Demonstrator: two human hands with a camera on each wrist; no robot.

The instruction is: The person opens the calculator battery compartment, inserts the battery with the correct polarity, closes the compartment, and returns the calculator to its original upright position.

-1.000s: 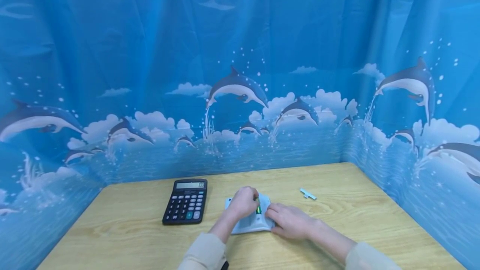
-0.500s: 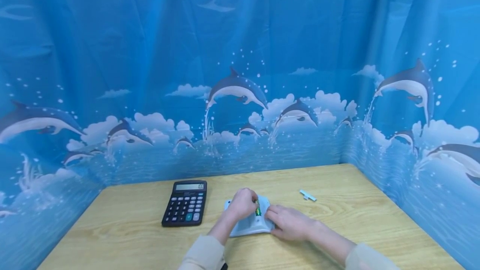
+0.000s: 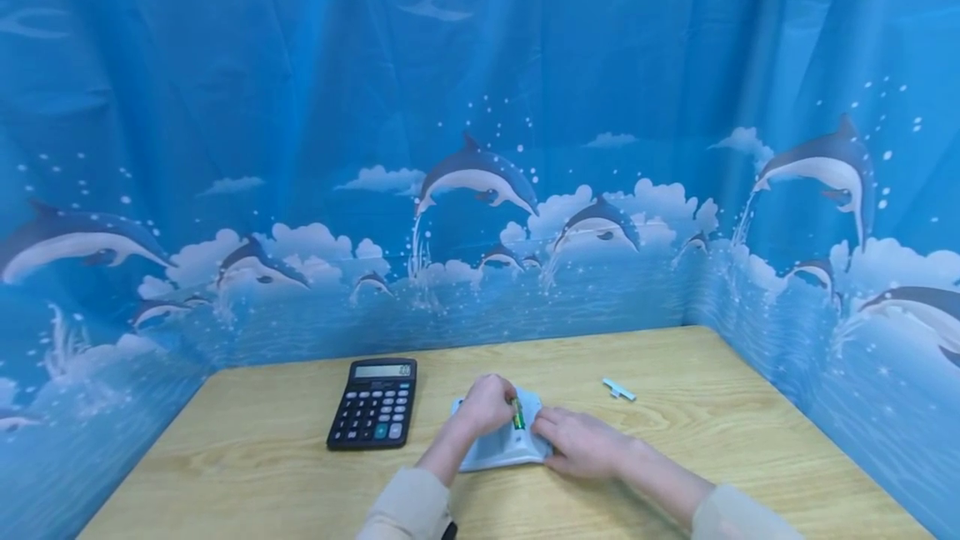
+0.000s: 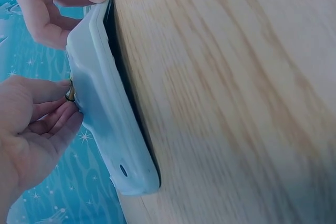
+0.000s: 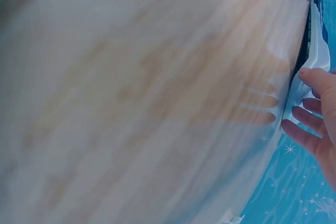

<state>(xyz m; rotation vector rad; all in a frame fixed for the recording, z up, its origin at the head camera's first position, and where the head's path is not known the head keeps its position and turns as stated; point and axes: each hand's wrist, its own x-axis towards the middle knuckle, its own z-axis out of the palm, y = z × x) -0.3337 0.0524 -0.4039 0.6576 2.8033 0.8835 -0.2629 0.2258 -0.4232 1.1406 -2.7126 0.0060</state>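
A pale blue device (image 3: pixel 495 452) lies back side up on the table, its underside raised toward me; its exact kind is not plain. On it is a green battery (image 3: pixel 518 416), one end hidden by my left hand (image 3: pixel 486 405). The left thumb and fingers pinch the battery, and its metallic end (image 4: pixel 70 96) shows between them in the left wrist view. My right hand (image 3: pixel 585 444) holds the device's right edge, thumb on the near side and fingers over the back. In the right wrist view, the right thumb (image 5: pixel 310 77) presses against the device's rim.
A black calculator (image 3: pixel 372 405) with a lit display lies to the left. Right of the hands and farther back is a small pale blue cover (image 3: pixel 618 389) with a tab. A dolphin-print curtain (image 3: pixel 480 273) stands behind the wooden table (image 3: pixel 262 473).
Both hands stay at the device with the same hold. The battery's visible part tilts very slightly, and the whole head view shifts a little.
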